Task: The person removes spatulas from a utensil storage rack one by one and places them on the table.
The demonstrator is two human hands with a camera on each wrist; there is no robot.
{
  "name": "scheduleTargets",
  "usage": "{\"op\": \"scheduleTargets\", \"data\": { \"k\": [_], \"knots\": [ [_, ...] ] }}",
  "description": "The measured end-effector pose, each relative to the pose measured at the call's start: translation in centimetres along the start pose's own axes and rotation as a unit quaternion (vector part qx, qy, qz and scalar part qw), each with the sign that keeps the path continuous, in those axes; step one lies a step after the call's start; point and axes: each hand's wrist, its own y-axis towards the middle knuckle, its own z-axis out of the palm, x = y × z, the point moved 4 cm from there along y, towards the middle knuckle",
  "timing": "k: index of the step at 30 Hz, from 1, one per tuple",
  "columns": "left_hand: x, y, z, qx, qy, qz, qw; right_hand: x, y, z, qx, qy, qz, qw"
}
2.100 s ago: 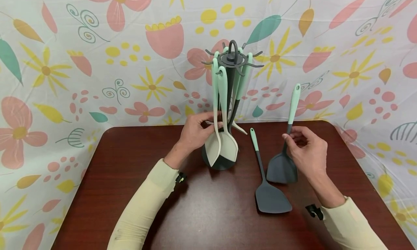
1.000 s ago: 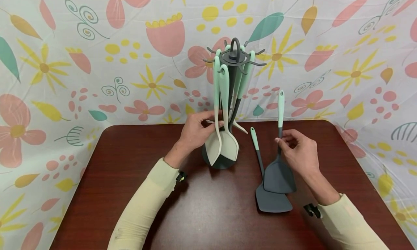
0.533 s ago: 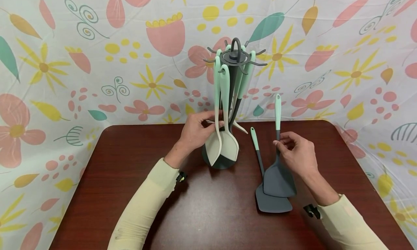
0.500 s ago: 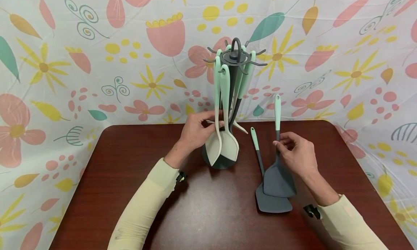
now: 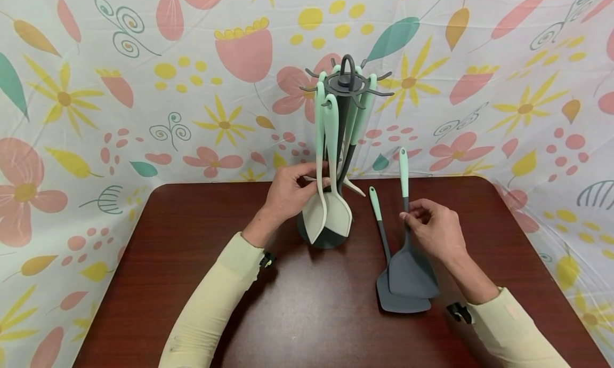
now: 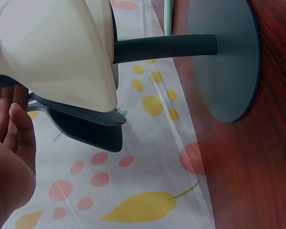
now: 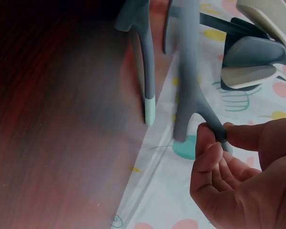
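Observation:
My right hand (image 5: 437,230) pinches a grey spatula (image 5: 411,274) by its dark shaft, mint handle pointing up and away. In the head view its blade overlaps a second grey spatula (image 5: 405,305) lying on the table; in the right wrist view the held spatula (image 7: 188,90) is apart from the lying one (image 7: 148,62). My left hand (image 5: 290,193) reaches behind the hanging white utensils and grips the utensil stand (image 5: 344,84) around its pole; its fingertips are partly hidden. The stand's round base (image 6: 229,81) rests on the table.
Several mint-handled utensils hang from the stand's hooks, among them a white slotless turner (image 5: 337,216). Some hooks on the right and front bear nothing. The brown table (image 5: 288,314) ends at a floral cloth (image 5: 144,90) behind.
My right hand has moved left and nearer me, bringing the held spatula from beside the lying one to over its blade in the head view. My left hand has stayed on the stand.

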Motion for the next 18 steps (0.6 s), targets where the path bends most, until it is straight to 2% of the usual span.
{"op": "scheduleTargets", "data": {
  "k": [18],
  "knots": [
    [0.22, -0.06, 0.08, -0.001, -0.010, -0.003, 0.9999, -0.33, -0.35, 0.87, 0.067, 0.002, 0.018, 0.9976]
  ]
}}
